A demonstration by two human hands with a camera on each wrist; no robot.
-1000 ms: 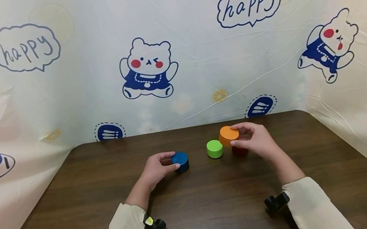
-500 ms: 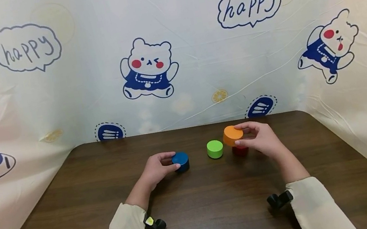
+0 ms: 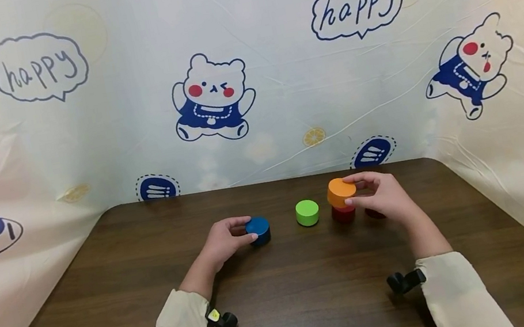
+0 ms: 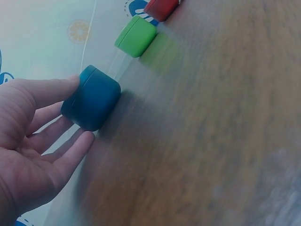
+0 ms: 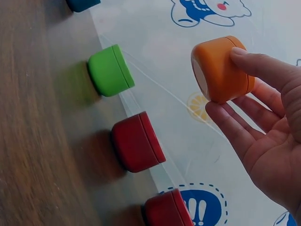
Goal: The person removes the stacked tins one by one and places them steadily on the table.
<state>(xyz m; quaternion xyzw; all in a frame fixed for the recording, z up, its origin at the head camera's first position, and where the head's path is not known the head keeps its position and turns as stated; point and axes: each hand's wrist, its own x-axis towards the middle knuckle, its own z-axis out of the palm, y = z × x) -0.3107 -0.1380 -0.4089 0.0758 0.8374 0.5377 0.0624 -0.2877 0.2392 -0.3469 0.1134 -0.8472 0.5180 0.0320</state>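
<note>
In the head view, my left hand (image 3: 220, 245) holds a small round blue lidded container (image 3: 258, 231) between thumb and fingers, and it stands on the table. My right hand (image 3: 388, 197) pinches a similar orange container (image 3: 341, 192) by its sides. It hangs above the table, with its pale underside showing in the right wrist view. From the head it overlaps a dark red container (image 3: 343, 214) standing below. A green container (image 3: 307, 213) stands between the blue and the red. Another red one (image 5: 167, 209) shows in the right wrist view; in the head view my right hand mostly hides it.
The dark wooden table (image 3: 275, 295) runs back to a pale printed curtain (image 3: 281, 95), which also closes both sides. Black wrist cameras sit at the left cuff (image 3: 224, 325) and the right cuff (image 3: 405, 282).
My right hand has moved rightward with the orange container, from beside the green one to above the red one. More of both red containers shows. My left hand and the blue container stay put.
</note>
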